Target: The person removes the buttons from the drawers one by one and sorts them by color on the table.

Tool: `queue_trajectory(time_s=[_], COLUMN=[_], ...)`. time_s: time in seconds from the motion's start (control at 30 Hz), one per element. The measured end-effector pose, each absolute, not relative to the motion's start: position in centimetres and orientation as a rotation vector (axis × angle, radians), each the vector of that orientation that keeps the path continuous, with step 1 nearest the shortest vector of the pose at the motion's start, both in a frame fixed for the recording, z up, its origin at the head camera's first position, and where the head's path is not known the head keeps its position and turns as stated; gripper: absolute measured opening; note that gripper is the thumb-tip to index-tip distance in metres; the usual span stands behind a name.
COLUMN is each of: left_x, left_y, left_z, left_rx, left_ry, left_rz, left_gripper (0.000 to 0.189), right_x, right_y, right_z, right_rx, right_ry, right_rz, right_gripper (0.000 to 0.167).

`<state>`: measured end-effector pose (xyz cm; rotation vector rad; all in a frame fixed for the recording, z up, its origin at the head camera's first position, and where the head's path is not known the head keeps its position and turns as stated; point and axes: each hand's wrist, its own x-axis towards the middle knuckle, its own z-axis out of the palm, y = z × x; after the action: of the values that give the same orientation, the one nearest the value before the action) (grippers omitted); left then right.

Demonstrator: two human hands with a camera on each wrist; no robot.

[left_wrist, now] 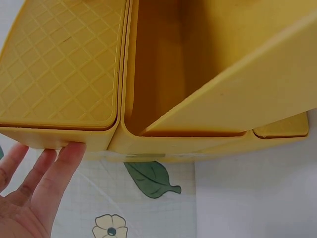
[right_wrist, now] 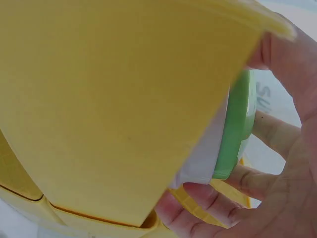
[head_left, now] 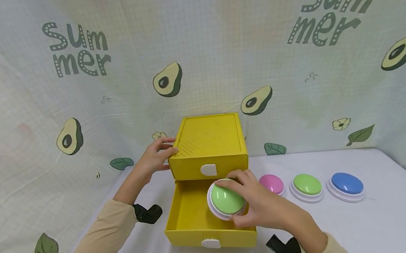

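A yellow two-drawer cabinet [head_left: 211,136] stands against the cloth, with its upper drawer closed and its lower drawer [head_left: 185,238] pulled out. My left hand [head_left: 155,158] rests at the cabinet's upper left side. Its fingers [left_wrist: 51,183] are extended against the yellow wall in the left wrist view. Over the right part of the pulled-out drawer, my right hand [head_left: 260,199] grips a green dome push button [head_left: 228,198] by its edges. The button's white base is tilted, and the drawer wall partly hides it in the right wrist view [right_wrist: 203,153].
On the white table to the right, a pink push button [head_left: 271,183], another green one [head_left: 307,184] and a blue one [head_left: 347,183] sit in a row. A patterned cloth [head_left: 204,38] with avocados hangs behind. White tabs [head_left: 211,243] mark the drawer fronts.
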<state>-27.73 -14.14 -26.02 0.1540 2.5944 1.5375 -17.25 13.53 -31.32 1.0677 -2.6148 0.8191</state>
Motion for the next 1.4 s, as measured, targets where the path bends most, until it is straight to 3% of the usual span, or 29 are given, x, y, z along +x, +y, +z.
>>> queue_trajectory(time_s=[0.8,1.4], left_x=[-28.1,-28.1], left_y=[-14.6,-14.6], left_z=[-26.1,-26.2], left_rx=[0.173,0.180], left_ry=[2.580,2.589], left_rz=[1.537,1.533], left_gripper=[0.048,0.048], right_x=[-14.9,-14.7], right_y=[18.5,23.1], right_z=[-30.7,-32.7], right_rx=[0.794,0.587], right_ry=[-2.646,-2.709], right_rz=[0.801,0.808], right_gripper=[0.075,0.070])
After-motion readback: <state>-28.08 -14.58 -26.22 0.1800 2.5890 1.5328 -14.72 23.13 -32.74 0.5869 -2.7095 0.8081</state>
